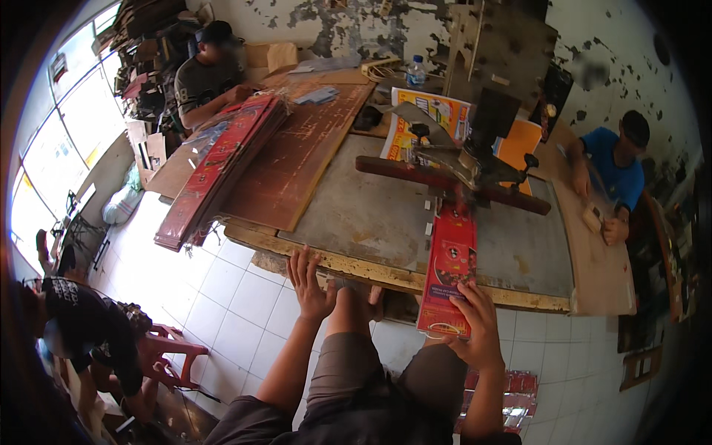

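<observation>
A long red printed card strip [450, 256] lies on the grey metal plate of the work table. Its far end is under the dark head of a press machine [486, 130], and its near end juts out past the table's front edge. My right hand [477, 320] grips that near end along its right side, fingers on top. A thin pale loop of string or wire [447, 326] shows at the end of the strip. My left hand [310, 288] holds nothing; its fingers are spread beside the yellowish front edge of the table [356, 269].
Stacked red printed strips [215, 167] lie on a brown board [289, 178] to the left. Colourful printed sheets [430, 119] and a water bottle [416, 72] stand behind. One person works far left, another at right, a third bends near a red stool [174, 352]. Red packs [519, 393] lie below.
</observation>
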`<state>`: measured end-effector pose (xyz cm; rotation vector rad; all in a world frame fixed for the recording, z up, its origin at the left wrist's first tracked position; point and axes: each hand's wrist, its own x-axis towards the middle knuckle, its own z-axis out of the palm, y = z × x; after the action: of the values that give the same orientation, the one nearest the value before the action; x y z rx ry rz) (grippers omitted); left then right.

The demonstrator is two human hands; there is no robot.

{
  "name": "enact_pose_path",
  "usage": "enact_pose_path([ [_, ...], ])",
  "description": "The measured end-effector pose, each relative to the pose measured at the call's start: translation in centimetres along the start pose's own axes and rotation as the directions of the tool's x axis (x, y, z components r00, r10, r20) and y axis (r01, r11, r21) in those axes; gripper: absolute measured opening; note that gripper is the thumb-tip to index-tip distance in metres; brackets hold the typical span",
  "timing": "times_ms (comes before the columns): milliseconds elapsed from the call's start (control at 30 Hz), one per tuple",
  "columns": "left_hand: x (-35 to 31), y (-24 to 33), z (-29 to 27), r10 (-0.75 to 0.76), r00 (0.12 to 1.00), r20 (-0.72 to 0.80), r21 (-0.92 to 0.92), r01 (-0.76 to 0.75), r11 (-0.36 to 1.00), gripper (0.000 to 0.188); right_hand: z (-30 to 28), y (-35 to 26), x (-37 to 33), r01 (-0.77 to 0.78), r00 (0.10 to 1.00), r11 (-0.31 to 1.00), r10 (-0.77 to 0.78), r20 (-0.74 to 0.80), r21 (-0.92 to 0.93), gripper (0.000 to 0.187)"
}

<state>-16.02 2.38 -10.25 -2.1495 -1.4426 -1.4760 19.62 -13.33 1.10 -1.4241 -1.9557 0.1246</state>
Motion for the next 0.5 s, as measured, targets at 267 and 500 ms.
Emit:
enact_pose_path([
  [267,0.2,0.1,1.0,-0.025,0.997,-0.068,-0.04,0.022,0.999,0.066,2.4,2.1,-1.3,0.054,0.99,0.999,-0.052,-0.134,0.008,0.096],
  [500,-0.5,-0.3,0.4,-0.023,1.0,-0.021,-0.023,0.023,0.999,0.072,5.3,3.3,-1.5,0.089,0.94,0.996,-0.075,-0.333,0.025,0.095],
])
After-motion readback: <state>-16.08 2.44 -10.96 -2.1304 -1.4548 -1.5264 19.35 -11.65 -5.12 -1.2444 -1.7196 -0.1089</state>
